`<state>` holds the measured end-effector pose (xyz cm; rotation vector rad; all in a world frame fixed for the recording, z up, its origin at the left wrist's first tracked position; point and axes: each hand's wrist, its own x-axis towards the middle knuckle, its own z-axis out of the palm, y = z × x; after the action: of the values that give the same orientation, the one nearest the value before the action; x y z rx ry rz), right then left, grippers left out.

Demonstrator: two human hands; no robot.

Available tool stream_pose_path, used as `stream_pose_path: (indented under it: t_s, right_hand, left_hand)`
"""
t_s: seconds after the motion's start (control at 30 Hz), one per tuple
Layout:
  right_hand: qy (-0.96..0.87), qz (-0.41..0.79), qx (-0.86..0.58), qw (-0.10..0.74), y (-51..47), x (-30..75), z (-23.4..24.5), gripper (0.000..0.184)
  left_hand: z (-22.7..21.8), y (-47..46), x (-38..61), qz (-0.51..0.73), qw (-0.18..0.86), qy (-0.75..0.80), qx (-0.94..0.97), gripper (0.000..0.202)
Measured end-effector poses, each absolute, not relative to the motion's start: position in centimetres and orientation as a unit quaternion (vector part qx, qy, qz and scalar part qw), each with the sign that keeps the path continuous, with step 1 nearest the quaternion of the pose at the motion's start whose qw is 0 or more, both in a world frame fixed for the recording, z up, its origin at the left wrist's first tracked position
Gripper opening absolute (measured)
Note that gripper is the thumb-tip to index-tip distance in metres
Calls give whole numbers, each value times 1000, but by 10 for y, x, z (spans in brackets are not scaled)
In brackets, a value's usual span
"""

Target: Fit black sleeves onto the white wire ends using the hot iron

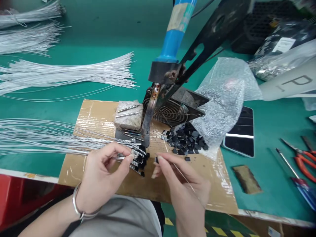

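My left hand [106, 174] is closed in a pinch over the ends of a bundle of thin white wires [61, 140]. A small pale bit shows at its fingertips, too blurred to name. My right hand [182, 181] pinches a small black square piece [156, 160] between thumb and fingers. A thin grey strand [184, 177] runs across that hand. Black-tipped wire ends [141, 161] lie between the hands. Above them, the bent tip of a blue-handled soldering iron [149, 121] points down from a black bracket [195, 52].
Loose black pieces [185, 140] lie on the cardboard [212, 184] beside a fan [172, 112] and bubble wrap [222, 98]. A wrapped block [128, 115] carries metal rods. More wires [69, 74] lie back left. Right are a phone [239, 131], sponge [247, 179] and pliers [303, 161].
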<state>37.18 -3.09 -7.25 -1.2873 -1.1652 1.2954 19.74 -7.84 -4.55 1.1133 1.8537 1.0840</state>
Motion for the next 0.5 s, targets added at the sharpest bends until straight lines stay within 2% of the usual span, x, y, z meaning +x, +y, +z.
stream_pose_path:
  t_s: [0.17,0.3,0.5]
  right_hand:
    - [-433,608,-482,460,-33,353,-72,9]
    - [-416,628,-467,462,-38,346,-77,3]
    - [-412,639,-467,452,-39,346,-75,5]
  left_hand:
    - [-44,-77,197,432,414,691,406,10]
    - [-42,-75,196,440,442,669,403,11]
    - [-41,-75,196,450,450,661,398,12]
